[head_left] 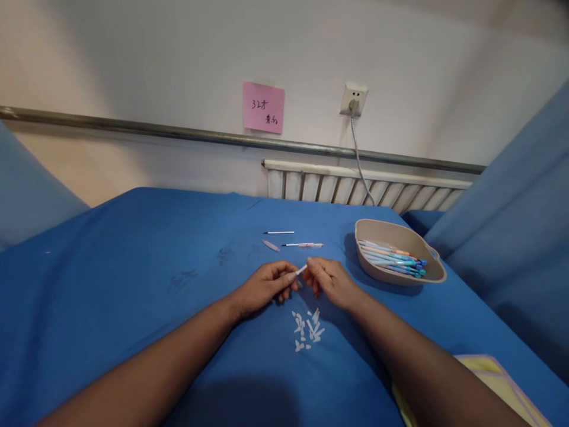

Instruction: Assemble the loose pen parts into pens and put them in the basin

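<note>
My left hand (267, 286) and my right hand (331, 281) meet over the blue table (133, 267), both pinching one small white pen part (301, 270) between their fingertips. Just below the hands lies a heap of several small white caps (307, 331). Beyond the hands rest a thin pen refill (278, 232), a second refill with a clear sleeve (303, 245) and a pale pink barrel piece (271, 245).
A beige oval tray (438, 274) with several blue and pastel pens stands right of my hands. A yellow pad (493, 370) pokes in at the lower right. On the wall hang a pink note (263, 107), a socket with cable (354, 98) and a radiator (355, 187).
</note>
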`<state>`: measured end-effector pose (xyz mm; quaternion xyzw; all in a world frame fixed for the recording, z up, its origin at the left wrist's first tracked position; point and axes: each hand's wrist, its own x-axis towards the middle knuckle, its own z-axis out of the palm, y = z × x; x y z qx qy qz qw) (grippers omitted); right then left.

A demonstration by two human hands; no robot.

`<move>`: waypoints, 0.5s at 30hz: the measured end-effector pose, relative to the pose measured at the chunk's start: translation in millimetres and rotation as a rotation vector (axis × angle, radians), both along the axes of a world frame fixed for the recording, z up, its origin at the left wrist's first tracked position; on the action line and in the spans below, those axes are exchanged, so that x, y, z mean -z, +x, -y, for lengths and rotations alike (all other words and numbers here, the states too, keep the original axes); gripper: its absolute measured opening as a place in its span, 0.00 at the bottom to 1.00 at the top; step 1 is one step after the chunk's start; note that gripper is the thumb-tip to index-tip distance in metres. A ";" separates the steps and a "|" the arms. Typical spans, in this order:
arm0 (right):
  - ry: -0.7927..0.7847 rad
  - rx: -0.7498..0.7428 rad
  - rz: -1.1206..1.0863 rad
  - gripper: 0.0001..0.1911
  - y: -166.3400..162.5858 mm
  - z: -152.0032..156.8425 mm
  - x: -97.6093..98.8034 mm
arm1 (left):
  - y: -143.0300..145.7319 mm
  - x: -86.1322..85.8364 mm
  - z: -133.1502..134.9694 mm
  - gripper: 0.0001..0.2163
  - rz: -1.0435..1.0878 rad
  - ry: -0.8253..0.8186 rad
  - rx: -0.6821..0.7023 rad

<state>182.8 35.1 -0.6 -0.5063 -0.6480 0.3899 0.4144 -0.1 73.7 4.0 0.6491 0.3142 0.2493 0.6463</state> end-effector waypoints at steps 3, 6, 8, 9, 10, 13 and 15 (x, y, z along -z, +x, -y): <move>0.031 0.083 0.036 0.23 20.0 -6.9 -9.8 | -1.9 2.1 -6.5 0.11 0.080 -0.052 -0.073; -0.006 0.138 0.130 0.18 43.6 -15.2 -13.1 | -3.3 3.8 -12.3 0.10 0.127 -0.111 -0.129; -0.038 0.121 0.228 0.15 54.3 -18.0 -11.7 | -3.5 4.6 -14.6 0.10 0.148 -0.151 -0.152; -0.052 0.103 0.286 0.13 57.3 -18.2 -10.6 | -3.5 4.9 -15.3 0.09 0.162 -0.170 -0.161; -0.063 0.089 0.347 0.11 58.9 -17.8 -9.6 | -3.5 5.0 -15.8 0.09 0.179 -0.189 -0.170; -0.065 0.081 0.553 0.07 57.6 -14.4 -8.8 | -3.8 5.1 -17.3 0.10 0.217 -0.233 -0.195; -0.056 0.081 0.661 0.06 55.4 -12.2 -10.2 | -4.2 4.9 -18.2 0.12 0.224 -0.250 -0.211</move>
